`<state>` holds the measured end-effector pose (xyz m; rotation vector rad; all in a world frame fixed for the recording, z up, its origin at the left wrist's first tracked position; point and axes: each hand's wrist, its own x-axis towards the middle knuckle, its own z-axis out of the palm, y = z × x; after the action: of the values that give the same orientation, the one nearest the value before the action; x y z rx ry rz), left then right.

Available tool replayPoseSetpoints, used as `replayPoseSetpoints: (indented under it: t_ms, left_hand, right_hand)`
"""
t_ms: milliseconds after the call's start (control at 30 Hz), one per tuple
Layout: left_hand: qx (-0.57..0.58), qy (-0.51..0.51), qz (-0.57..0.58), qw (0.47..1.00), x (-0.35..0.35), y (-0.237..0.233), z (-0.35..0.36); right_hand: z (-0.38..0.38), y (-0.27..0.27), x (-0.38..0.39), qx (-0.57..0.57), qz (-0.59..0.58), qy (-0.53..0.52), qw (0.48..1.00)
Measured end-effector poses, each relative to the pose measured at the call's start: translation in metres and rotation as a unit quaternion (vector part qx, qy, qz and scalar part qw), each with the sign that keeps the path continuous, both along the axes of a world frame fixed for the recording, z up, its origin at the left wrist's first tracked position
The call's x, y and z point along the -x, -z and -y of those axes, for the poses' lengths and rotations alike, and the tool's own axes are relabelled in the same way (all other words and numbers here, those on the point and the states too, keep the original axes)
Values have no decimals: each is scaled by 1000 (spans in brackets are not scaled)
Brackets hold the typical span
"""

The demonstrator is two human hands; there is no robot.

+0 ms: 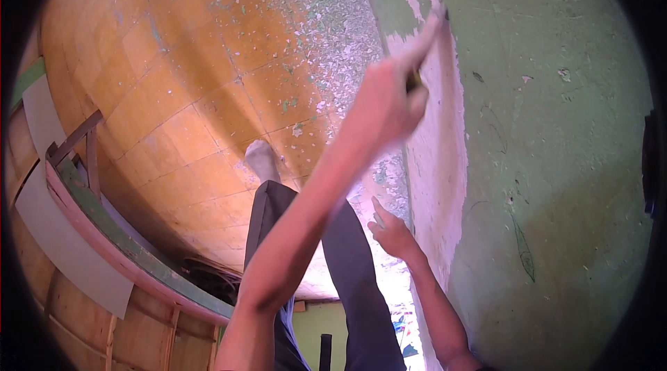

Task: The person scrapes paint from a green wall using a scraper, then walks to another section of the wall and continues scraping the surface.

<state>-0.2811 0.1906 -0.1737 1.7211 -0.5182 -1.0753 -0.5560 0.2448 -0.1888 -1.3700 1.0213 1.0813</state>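
My left hand (392, 103) reaches across to the green wall (549, 162), blurred by motion. It is closed around a slim tool with a yellowish dark handle (413, 81), mostly hidden by the fingers. A dark tip (443, 13) shows by the outstretched forefinger, at the upper end of a bare strip (438, 142). Ragged paint edges border that pale pinkish strip along the foot of the wall. Lower down, my right hand (392, 235) hangs near the strip, its forefinger extended and other fingers partly bent; nothing shows in it.
Paint flakes (340, 58) litter the orange tiled floor (180, 86) along the wall. My bare foot (261, 158) and dark trousers (354, 274) are below. At left lies a curved wooden piece (139, 253) with pale panels (69, 246). A dark object (650, 162) edges the right side.
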Motion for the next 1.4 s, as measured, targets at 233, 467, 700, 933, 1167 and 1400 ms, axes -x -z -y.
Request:
replayPoseSetpoints:
  t_ms: [233,467,700,933,1167,1400]
  left_hand:
    - [-10,-5,11,1000,-10,-5,2]
    - [17,-1,9,1000,17,-6,-7]
    - [44,-46,63,996,16,11,2]
    - [39,-41,69,996,-19,19,17]
    - [64,-22,43,997,29,9,-15]
    - [26,-42,-32,998,37,3,-4]
  right_hand:
    - [1,-1,-3,8,19,-11,1000]
    - [6,-9,-9,11,14,-9,1000]
    - [-2,3,3,3,11,-9,1000]
    - [-1,5,0,5,13,-16,1000]
    - [6,-2,-9,-15,-1,-8,1000]
    - [5,1,2,-18,-6,-1,1000]
